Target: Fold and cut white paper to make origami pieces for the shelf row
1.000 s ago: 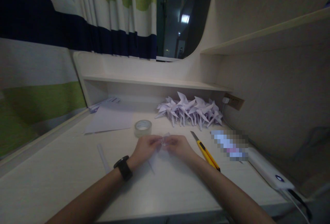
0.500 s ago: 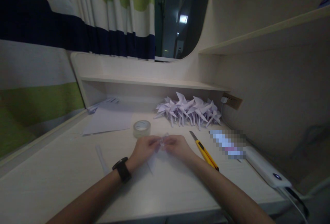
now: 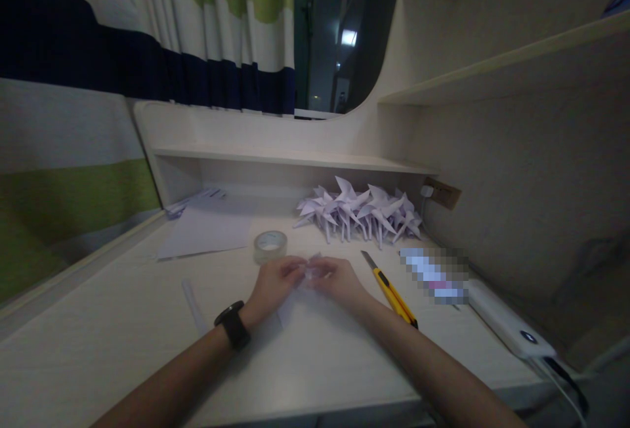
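Observation:
Between both hands, low over the middle of the desk, is a piece of folded white paper (image 3: 311, 273); its exact shape is partly hidden and blurred. My left hand (image 3: 276, 283), with a black watch on the wrist, pinches the paper from the left. From the right, my right hand (image 3: 339, 278) has its fingers closed on the same paper. A roll of clear tape (image 3: 270, 256) stands just beyond my left hand. To the right of my right hand lies a yellow utility knife (image 3: 394, 295) with its blade out.
Several white paper pinwheels (image 3: 357, 208) are heaped at the back. White paper sheets (image 3: 204, 228) lie at the back left, and a white paper strip (image 3: 195, 306) left of my wrist. A pixelated object (image 3: 436, 276) and a white power bank (image 3: 512, 320) with cables are at right.
My fingers have shifted slightly around the paper, and its lower part hanging below my left hand has turned a little. Other things stay where they were.

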Demonstrator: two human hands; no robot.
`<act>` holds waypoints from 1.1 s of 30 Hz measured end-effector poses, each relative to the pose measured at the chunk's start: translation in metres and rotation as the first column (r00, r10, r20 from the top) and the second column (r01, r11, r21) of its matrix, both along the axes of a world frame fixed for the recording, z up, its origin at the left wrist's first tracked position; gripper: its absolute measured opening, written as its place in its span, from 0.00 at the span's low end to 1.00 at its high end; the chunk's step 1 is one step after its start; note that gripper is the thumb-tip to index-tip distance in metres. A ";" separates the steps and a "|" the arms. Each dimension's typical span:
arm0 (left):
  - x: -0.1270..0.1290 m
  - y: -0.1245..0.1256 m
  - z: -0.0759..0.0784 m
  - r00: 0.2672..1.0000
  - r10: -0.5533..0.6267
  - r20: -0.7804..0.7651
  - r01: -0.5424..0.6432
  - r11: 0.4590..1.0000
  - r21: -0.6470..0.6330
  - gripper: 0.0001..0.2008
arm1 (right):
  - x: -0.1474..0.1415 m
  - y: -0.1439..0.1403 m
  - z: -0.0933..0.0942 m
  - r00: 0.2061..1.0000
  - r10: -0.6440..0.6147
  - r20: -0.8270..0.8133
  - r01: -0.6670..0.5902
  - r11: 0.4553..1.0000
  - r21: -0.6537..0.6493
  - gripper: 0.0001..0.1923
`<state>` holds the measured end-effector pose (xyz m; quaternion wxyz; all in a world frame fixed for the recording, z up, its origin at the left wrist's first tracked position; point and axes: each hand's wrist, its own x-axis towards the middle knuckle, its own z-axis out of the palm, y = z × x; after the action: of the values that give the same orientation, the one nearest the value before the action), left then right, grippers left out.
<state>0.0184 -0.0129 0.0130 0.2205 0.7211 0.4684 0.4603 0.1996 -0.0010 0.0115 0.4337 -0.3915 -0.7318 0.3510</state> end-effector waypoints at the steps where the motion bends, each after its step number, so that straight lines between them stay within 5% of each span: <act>1: 0.000 0.001 -0.001 1.000 0.010 0.013 -0.010 1.000 -0.008 0.10 | 0.000 0.000 0.000 1.000 -0.010 0.002 0.010 1.000 -0.001 0.16; 26: 0.003 -0.002 0.001 0.993 0.115 0.025 -0.115 0.993 0.009 0.08 | -0.003 -0.002 -0.003 0.991 -0.125 -0.043 0.123 0.992 -0.033 0.15; 33: 0.005 -0.001 -0.003 0.996 0.053 0.066 -0.053 0.999 0.003 0.10 | -0.004 0.001 -0.003 0.985 -0.141 -0.098 0.140 0.990 -0.016 0.16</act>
<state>0.0236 -0.0144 0.0098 0.2219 0.6933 0.4790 0.4907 0.1957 -0.0003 0.0086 0.4912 -0.4262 -0.6784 0.3417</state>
